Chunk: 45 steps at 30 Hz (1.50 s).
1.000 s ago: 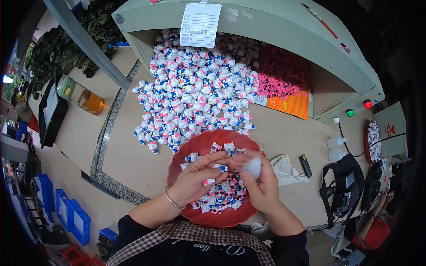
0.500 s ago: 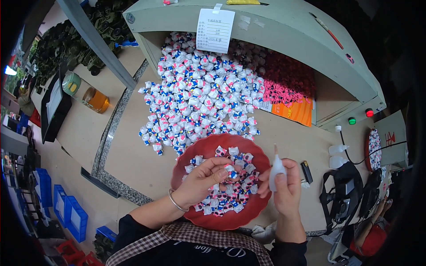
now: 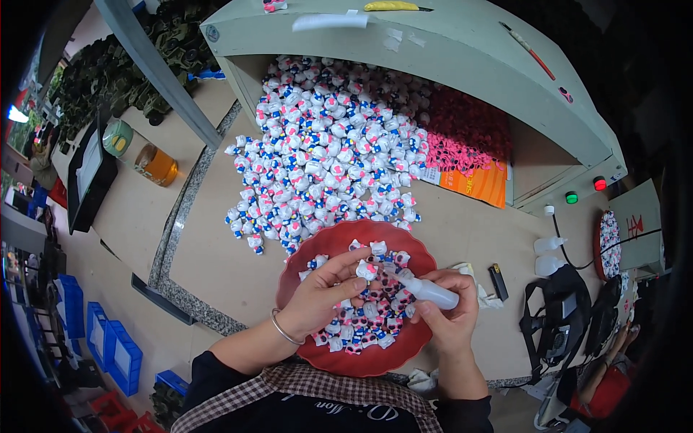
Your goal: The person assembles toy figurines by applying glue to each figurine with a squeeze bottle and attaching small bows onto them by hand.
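Observation:
Between the thumb and fingers of my left hand (image 3: 328, 292) is a small white cat figurine (image 3: 367, 270) with pink detail. My right hand (image 3: 453, 317) grips a white squeeze bottle (image 3: 435, 294), tilted so its narrow nozzle points left at the figurine. Whether the tip touches the figurine I cannot tell. Both hands are over a red scalloped bowl (image 3: 303, 252), which holds several cat figurines, some with dark glasses. Beyond the bowl lies a large heap of white, blue and pink figurines (image 3: 325, 159).
A grey cabinet (image 3: 447, 43) arches over the heap and a pile of pink pieces (image 3: 469, 137). At right lie a black lighter-like object (image 3: 498, 281), small white bottles (image 3: 548, 256) and a black strapped device (image 3: 556, 317). A jar of amber liquid (image 3: 155, 164) stands left.
The squeeze bottle has swung from upright to tilted left, its nozzle brought to the figurine. My right hand moved left over the bowl. The paper tag on the cabinet has flipped up.

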{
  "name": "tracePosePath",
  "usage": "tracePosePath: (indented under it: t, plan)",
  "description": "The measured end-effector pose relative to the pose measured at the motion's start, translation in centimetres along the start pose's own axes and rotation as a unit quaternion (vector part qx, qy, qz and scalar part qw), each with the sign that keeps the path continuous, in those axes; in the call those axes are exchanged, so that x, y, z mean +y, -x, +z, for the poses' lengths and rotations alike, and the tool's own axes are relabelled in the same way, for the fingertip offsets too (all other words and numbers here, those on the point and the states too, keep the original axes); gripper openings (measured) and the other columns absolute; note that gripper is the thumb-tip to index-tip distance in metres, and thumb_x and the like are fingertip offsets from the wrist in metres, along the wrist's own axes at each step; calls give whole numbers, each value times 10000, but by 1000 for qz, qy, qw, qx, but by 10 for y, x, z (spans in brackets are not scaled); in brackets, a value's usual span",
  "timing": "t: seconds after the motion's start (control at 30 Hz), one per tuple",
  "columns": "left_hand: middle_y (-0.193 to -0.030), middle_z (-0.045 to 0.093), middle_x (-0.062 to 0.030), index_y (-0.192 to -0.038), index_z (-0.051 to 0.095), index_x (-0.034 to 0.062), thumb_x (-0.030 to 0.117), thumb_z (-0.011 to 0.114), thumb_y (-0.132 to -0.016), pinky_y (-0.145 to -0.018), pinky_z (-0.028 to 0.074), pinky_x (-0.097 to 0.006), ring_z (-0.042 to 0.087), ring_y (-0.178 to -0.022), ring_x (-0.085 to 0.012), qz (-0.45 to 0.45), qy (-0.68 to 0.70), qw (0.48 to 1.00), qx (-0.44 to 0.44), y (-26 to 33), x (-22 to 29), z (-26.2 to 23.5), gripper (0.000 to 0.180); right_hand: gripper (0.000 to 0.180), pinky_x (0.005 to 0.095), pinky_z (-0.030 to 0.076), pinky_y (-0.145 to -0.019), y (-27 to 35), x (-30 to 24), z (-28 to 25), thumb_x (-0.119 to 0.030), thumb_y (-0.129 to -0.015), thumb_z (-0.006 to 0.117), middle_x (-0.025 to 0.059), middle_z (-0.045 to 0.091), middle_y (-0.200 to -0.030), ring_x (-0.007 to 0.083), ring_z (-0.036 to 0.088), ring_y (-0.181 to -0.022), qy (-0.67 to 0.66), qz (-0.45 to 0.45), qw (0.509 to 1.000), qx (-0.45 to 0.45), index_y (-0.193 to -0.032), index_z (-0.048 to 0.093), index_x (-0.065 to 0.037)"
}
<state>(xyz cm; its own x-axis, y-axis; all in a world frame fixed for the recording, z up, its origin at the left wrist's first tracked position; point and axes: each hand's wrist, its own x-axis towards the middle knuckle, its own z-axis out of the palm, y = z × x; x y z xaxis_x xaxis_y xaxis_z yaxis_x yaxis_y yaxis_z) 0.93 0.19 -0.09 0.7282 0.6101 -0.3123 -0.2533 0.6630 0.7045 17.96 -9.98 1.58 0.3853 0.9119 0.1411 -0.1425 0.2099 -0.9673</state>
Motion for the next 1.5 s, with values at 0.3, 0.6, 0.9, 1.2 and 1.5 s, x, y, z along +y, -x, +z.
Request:
tracePosePath:
  t: [0.3,0.6,0.9,1.2,1.5]
  plan:
    - [-875,519,14,-1176,462,91,45,537,-812,-636,464,-214,573,-921,-165,-20,-22,999,43,-2,2,2,375,230,261,431,-579,12,13,-3,-102,-740,587,128,472,-832,185,503,-696,258,-137,955,59,-902,479,21]
    - [-876,522,15,-1161,475,99,46,547,-803,-619,470,-220,576,-883,-145,-15,-25,998,55,-2,1,0,369,237,205,460,-444,12,19,-9,-137,-816,488,126,372,-893,139,523,-583,332,-164,929,-15,-952,385,27]
    - [-861,526,15,-1159,476,98,52,542,-808,-625,462,-222,572,-891,-147,-13,-26,998,52,-1,0,0,360,232,208,457,-432,11,19,-9,-141,-819,482,127,370,-879,133,516,-577,344,-169,923,-12,-935,390,38]
    - [-864,519,17,-1174,463,86,41,534,-809,-627,460,-217,574,-893,-153,-18,-27,998,47,-1,1,0,374,228,281,407,-587,10,19,4,-120,-724,607,126,486,-781,209,488,-669,279,-151,946,62,-876,496,8]
    - [-883,525,11,-1171,460,81,37,520,-817,-622,447,-214,569,-908,-155,-16,-29,998,47,-1,3,2,361,235,278,413,-580,11,20,4,-111,-712,614,125,490,-781,213,489,-667,276,-149,948,57,-879,497,7]
